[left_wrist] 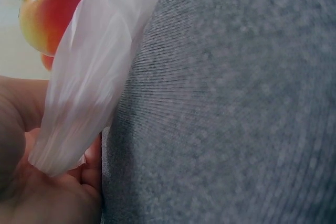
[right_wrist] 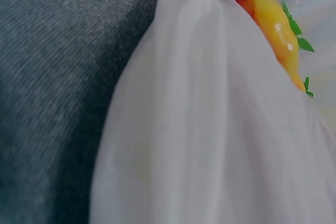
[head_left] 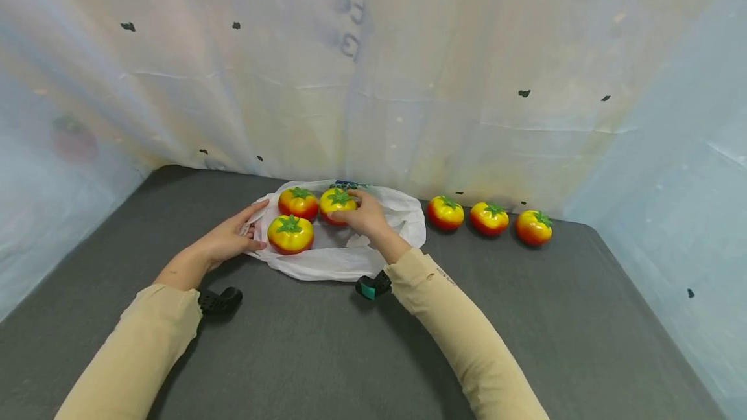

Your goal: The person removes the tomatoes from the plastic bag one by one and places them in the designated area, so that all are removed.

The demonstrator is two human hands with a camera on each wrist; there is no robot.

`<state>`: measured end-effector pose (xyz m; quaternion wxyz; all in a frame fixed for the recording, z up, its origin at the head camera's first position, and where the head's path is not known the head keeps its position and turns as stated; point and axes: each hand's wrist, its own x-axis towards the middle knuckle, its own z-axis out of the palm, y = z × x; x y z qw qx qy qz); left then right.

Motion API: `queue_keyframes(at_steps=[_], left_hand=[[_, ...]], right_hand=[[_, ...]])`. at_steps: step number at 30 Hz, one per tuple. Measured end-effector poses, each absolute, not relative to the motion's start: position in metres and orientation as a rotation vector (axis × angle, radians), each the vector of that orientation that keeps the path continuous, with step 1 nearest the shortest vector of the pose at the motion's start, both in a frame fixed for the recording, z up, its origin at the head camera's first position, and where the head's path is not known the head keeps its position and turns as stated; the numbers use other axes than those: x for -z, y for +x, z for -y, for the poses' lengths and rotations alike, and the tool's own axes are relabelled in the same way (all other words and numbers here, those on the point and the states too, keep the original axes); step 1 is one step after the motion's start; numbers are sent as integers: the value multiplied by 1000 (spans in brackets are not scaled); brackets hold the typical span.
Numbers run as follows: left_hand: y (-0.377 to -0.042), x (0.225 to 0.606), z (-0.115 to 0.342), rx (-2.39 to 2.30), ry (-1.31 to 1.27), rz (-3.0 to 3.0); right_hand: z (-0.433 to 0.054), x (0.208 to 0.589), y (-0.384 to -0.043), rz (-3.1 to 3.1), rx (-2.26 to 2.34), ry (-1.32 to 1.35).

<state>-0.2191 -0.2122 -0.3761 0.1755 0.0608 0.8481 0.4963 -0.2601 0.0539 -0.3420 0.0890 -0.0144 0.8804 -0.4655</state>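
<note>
A white plastic bag (head_left: 327, 266) lies spread on the dark table, with three red-and-yellow tomatoes on it. At its left end my left hand (head_left: 224, 238) grips the plastic; the left wrist view shows a gathered end of the bag (left_wrist: 86, 87) in the palm. Nearest that hand are the front tomato (head_left: 290, 236) and the back-left tomato (head_left: 296, 205). My right hand (head_left: 369, 216) reaches over the bag and holds the back-right tomato (head_left: 334, 205) between thumb and fingers. The right wrist view has mostly bag, with a tomato (right_wrist: 275, 24) behind it.
Three more tomatoes stand in a row right of the bag: a near one (head_left: 445, 214), a middle one (head_left: 489, 220) and an outer one (head_left: 533, 228). Pale sheeting (head_left: 408, 83) hangs behind the table (head_left: 327, 355) and along both sides. Black straps (head_left: 218, 302) show at the wrists.
</note>
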Motion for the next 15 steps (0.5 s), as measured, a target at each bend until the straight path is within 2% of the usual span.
queue_keyframes(at_steps=[15], left_hand=[[-219, 378, 214, -1403, 175, -2404]], right_hand=[[-72, 331, -248, -2650, 1402, -69]])
